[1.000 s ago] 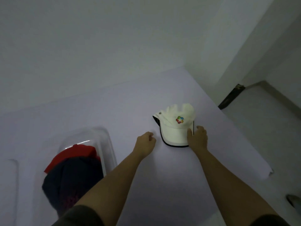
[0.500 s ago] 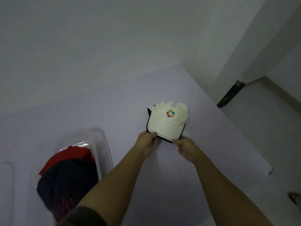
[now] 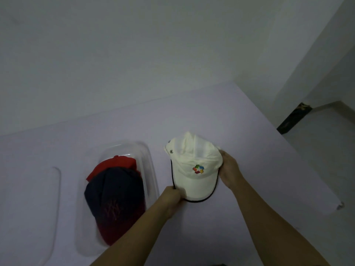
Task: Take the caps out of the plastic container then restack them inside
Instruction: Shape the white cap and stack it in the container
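Note:
A white cap (image 3: 194,166) with a colourful logo and a dark-edged brim is held just above the pale table. My left hand (image 3: 171,198) pinches the brim's near left edge. My right hand (image 3: 229,169) grips the crown's right side. To the left, a clear plastic container (image 3: 151,169) holds a navy cap (image 3: 115,196) with a reddish brim, lying on top of a red cap (image 3: 115,163).
The container's clear lid (image 3: 34,208) lies flat at the far left. The pale table (image 3: 269,169) ends at a right edge, with floor and a dark object (image 3: 294,118) beyond. A wall rises behind the table.
Both hands have taken hold of the white cap and carried it left, toward the container. My right hand shifted from the brim to the crown's side.

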